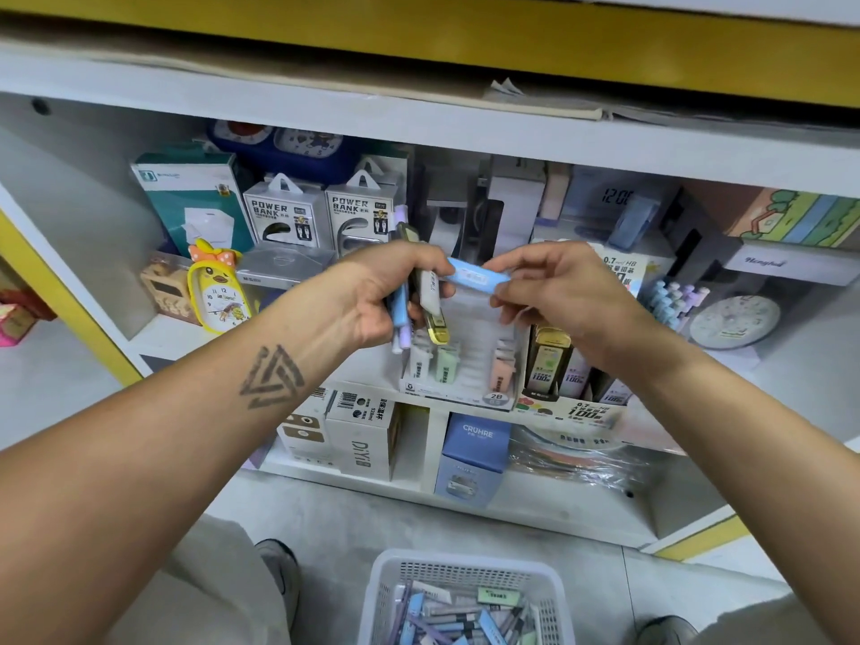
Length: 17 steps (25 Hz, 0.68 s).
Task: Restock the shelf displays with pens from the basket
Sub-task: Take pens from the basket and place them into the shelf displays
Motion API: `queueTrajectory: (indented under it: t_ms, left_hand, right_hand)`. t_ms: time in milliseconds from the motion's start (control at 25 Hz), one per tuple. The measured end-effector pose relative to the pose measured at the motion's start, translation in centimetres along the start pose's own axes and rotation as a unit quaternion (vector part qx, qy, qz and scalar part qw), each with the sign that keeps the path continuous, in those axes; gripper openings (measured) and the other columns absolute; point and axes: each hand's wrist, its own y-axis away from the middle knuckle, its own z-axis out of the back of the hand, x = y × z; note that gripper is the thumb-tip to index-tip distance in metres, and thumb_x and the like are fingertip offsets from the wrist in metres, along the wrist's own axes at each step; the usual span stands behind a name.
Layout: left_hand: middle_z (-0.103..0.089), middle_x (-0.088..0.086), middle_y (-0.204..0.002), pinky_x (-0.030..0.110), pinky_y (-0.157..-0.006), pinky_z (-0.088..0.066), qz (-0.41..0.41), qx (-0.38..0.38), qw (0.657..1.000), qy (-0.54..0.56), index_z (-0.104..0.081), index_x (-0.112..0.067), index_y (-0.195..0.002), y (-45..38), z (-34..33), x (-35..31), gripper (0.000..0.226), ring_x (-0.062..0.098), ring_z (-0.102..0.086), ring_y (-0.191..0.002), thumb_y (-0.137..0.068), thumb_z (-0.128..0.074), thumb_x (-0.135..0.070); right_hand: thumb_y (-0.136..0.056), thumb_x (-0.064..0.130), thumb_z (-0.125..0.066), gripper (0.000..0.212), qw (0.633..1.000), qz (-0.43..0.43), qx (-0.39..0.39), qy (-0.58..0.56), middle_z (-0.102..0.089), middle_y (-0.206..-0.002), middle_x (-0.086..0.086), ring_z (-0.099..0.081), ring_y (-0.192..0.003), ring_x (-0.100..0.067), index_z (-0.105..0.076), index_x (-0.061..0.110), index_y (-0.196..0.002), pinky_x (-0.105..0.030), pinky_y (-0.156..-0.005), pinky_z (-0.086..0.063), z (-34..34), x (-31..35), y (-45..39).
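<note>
My left hand (386, 295) grips a bundle of pens and slim cases (430, 304), among them a gold-ended case, a blue one and a lilac one. A light blue case (474, 275) lies level between both hands; my right hand (549, 286) pinches its right end while my left fingertips touch its left end. Both hands hover in front of a white tiered display (458, 365) holding a few green, white and peach cases. On the floor below stands a white basket (465, 574) with several pens and cases.
A second display (558, 365) with lead boxes stands right of the white one. Power bank boxes (284, 211), a yellow duck clock (218, 290) and a round clock (735, 321) crowd the shelf. A blue box (474, 451) sits on the lower shelf. My shoes flank the basket.
</note>
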Motion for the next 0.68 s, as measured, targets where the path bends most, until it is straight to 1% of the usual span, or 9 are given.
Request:
queueTrajectory:
  t_ms: [80, 160, 200, 280, 360, 440, 520, 640, 680]
  left_hand:
    - [-0.061, 0.007, -0.059, 0.011, -0.035, -0.029, 0.004, -0.023, 1.000, 0.005, -0.058, -0.008, -0.075, -0.1, 0.7, -0.3, 0.014, 0.011, -0.046, -0.048, -0.088, -0.060, -0.004]
    - [-0.060, 0.006, -0.057, 0.011, -0.035, -0.028, 0.007, -0.030, 0.999, 0.013, -0.056, -0.009, -0.072, -0.1, 1.0, -0.4, 0.018, 0.012, -0.043, -0.052, -0.089, -0.060, -0.004]
    - [-0.059, 0.006, -0.056, 0.011, -0.035, -0.028, 0.010, -0.030, 0.999, 0.015, -0.056, -0.010, -0.072, -0.1, 1.0, -0.3, 0.018, 0.012, -0.043, -0.051, -0.089, -0.060, -0.004]
    - [-0.059, 0.006, -0.057, 0.011, -0.035, -0.029, 0.017, -0.026, 0.999, 0.012, -0.057, -0.010, -0.073, 0.0, 0.9, -0.1, 0.017, 0.011, -0.043, -0.047, -0.089, -0.062, -0.004]
    - [-0.059, 0.006, -0.060, 0.011, -0.034, -0.030, 0.027, -0.021, 0.999, 0.009, -0.057, -0.010, -0.076, 0.1, 0.7, 0.1, 0.015, 0.010, -0.043, -0.045, -0.088, -0.064, -0.006]
    - [-0.060, 0.007, -0.061, 0.012, -0.033, -0.030, 0.033, -0.018, 0.999, 0.007, -0.057, -0.011, -0.076, 0.2, 0.6, 0.3, 0.015, 0.010, -0.041, -0.042, -0.087, -0.068, -0.009]
    - [-0.060, 0.007, -0.062, 0.012, -0.034, -0.030, 0.035, -0.013, 0.999, 0.011, -0.058, -0.013, -0.076, 0.3, 0.6, 0.4, 0.016, 0.010, -0.041, -0.042, -0.087, -0.070, -0.012]
    - [-0.061, 0.008, -0.065, 0.012, -0.035, -0.029, 0.037, -0.007, 0.999, 0.025, -0.057, -0.013, -0.073, 0.6, 0.7, 0.5, 0.018, 0.011, -0.046, -0.049, -0.087, -0.068, -0.015]
    - [-0.061, 0.008, -0.067, 0.013, -0.036, -0.029, 0.035, -0.003, 0.999, 0.036, -0.056, -0.013, -0.073, 0.7, 0.7, 0.5, 0.017, 0.012, -0.048, -0.050, -0.087, -0.066, -0.014]
  right_hand:
    - [-0.085, -0.001, -0.073, 0.023, 0.994, 0.033, -0.016, 0.101, -0.070, -0.077, -0.009, -0.059, -0.058, -0.012, -0.078, 0.021, -0.091, -0.022, -0.055, -0.048, 1.4, -0.5, -0.5]
    - [-0.083, 0.010, -0.079, 0.013, 0.987, 0.043, 0.040, 0.150, -0.071, -0.074, 0.008, -0.061, -0.063, -0.007, -0.081, 0.023, -0.087, -0.019, -0.061, -0.048, 2.0, -0.7, -0.5]
    - [-0.084, 0.016, -0.079, 0.009, 0.979, 0.049, 0.069, 0.187, -0.073, -0.077, 0.011, -0.065, -0.069, -0.006, -0.081, 0.024, -0.087, -0.019, -0.066, -0.051, 1.9, -0.8, -0.5]
    - [-0.086, 0.017, -0.076, 0.012, 0.939, 0.106, 0.093, 0.313, -0.071, -0.085, 0.011, -0.065, -0.080, -0.004, -0.079, 0.023, -0.096, -0.016, -0.074, -0.051, 1.3, -1.3, -0.4]
    - [-0.086, 0.011, -0.075, 0.026, 0.902, 0.154, 0.080, 0.394, -0.065, -0.087, 0.011, -0.061, -0.082, -0.002, -0.073, 0.021, -0.109, -0.008, -0.070, -0.046, 0.4, -1.8, -0.3]
    - [-0.084, 0.010, -0.076, 0.029, 0.891, 0.165, 0.081, 0.416, -0.062, -0.087, 0.012, -0.059, -0.081, 0.000, -0.071, 0.019, -0.111, -0.008, -0.070, -0.043, -0.2, -2.0, -0.2]
    - [-0.084, 0.010, -0.077, 0.028, 0.881, 0.170, 0.097, 0.430, -0.065, -0.090, 0.009, -0.059, -0.081, -0.004, -0.072, 0.019, -0.110, -0.014, -0.073, -0.045, -0.5, -2.2, 0.0]
    - [-0.084, 0.009, -0.077, 0.026, 0.883, 0.179, 0.116, 0.418, -0.069, -0.093, 0.007, -0.062, -0.083, -0.004, -0.073, 0.020, -0.108, -0.013, -0.073, -0.048, -0.9, -2.5, 0.4]
    - [-0.085, 0.009, -0.076, 0.025, 0.884, 0.182, 0.123, 0.413, -0.070, -0.095, 0.006, -0.063, -0.085, -0.004, -0.074, 0.021, -0.108, -0.016, -0.075, -0.051, -1.1, -2.5, 0.6]
